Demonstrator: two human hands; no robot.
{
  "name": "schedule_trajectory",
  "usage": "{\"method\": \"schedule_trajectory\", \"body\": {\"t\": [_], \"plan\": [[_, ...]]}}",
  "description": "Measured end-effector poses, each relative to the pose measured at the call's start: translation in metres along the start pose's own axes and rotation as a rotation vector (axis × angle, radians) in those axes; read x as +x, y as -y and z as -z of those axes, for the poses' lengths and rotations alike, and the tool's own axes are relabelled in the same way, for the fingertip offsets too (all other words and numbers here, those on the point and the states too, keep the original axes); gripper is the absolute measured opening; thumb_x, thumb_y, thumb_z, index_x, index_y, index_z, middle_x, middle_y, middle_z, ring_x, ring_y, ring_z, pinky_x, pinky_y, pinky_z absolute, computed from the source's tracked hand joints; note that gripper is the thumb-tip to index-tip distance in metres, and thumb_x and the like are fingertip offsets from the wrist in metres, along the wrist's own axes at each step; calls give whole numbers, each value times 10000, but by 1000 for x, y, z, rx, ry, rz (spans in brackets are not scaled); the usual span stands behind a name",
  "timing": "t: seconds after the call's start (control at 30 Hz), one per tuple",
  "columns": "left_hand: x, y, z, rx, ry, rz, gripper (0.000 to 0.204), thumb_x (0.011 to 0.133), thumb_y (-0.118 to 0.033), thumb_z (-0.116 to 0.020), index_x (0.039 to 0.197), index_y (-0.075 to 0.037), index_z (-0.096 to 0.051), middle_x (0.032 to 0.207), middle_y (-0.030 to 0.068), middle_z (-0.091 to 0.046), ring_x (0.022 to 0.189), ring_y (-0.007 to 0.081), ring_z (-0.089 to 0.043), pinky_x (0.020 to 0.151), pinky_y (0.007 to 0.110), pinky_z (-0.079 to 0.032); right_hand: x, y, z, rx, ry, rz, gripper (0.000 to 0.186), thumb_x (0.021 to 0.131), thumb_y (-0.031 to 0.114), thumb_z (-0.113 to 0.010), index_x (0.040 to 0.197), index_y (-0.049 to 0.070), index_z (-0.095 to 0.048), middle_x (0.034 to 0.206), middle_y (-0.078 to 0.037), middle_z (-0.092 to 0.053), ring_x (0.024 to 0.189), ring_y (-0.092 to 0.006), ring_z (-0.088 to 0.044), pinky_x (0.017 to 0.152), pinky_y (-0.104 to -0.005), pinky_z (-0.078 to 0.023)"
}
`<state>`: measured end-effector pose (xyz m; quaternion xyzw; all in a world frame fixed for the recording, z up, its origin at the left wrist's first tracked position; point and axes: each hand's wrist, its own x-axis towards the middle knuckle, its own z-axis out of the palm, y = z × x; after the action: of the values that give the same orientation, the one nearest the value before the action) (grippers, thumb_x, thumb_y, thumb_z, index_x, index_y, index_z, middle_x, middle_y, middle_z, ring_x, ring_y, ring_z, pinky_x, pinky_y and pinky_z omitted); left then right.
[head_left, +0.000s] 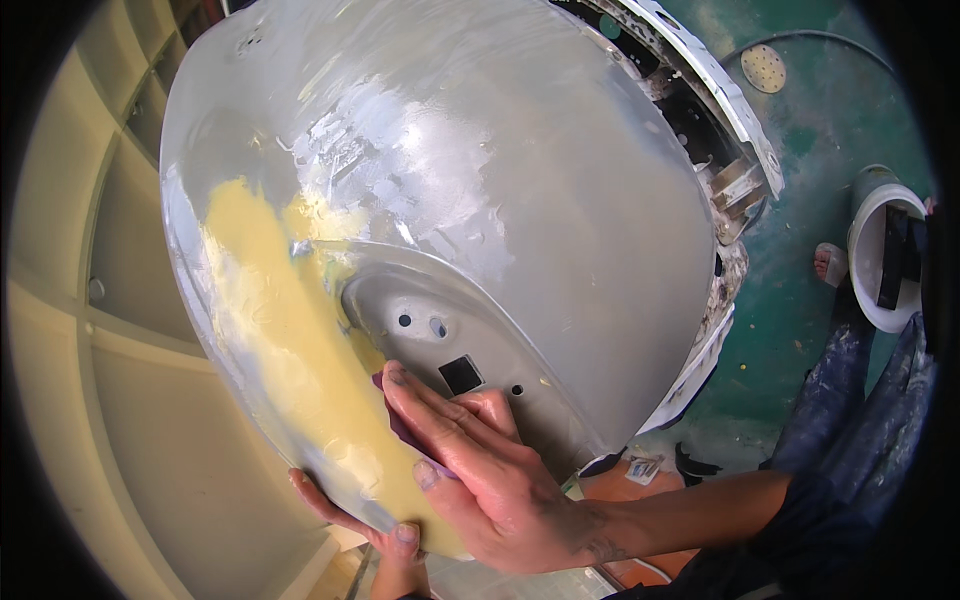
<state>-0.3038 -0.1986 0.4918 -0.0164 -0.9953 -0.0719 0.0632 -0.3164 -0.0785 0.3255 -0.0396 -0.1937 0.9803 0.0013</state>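
Your right fingers (432, 415) are holding a purple sheet (402, 428) against the yellow patch (300, 350) of the grey panel (590, 200), just beside the panel's recess (470, 320). Your left fingers (322, 503) are gripping the panel's lower left edge. Right of the panel, a white bucket (868, 245) is showing; beyond its upper right edge, a perforated disc (764, 68) is lying on the green floor (830, 110).

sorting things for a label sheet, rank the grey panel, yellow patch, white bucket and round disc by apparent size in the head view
Largest to smallest:
Grey panel
Yellow patch
White bucket
Round disc
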Motion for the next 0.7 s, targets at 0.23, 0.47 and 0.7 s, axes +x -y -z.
{"method": "schedule_trajectory", "body": {"t": [0.23,0.47,0.7], "plan": [[-2,2,1,-47,4,-1,1333,761,-582,-809,1714,-139,11,1754,173,17,1606,359,-97,1279,596,-157,-19,-11,-36,-9,-218,146,605,971,49,-646,1539,-59,-467,1392,-221,-637,1130,-331,-653,973,-431,-487],[7,12,-6,-101,52,11,1328,755,-565,-810,1715,-143,5,1754,174,15,1605,360,-98,1279,596,-158,-4,-12,-15,62,-119,102,603,986,-19,-576,1569,-83,-435,1529,-214,-561,1129,-294,-597,1007,-390,-451],[7,9,-8,-116,51,26,1323,749,-549,-810,1715,-147,-1,1754,174,14,1605,361,-100,1280,596,-159,13,0,-5,122,-27,56,594,989,-23,-570,1563,-93,-432,1483,-222,-589,1089,-296,-586,983,-393,-451]]}}
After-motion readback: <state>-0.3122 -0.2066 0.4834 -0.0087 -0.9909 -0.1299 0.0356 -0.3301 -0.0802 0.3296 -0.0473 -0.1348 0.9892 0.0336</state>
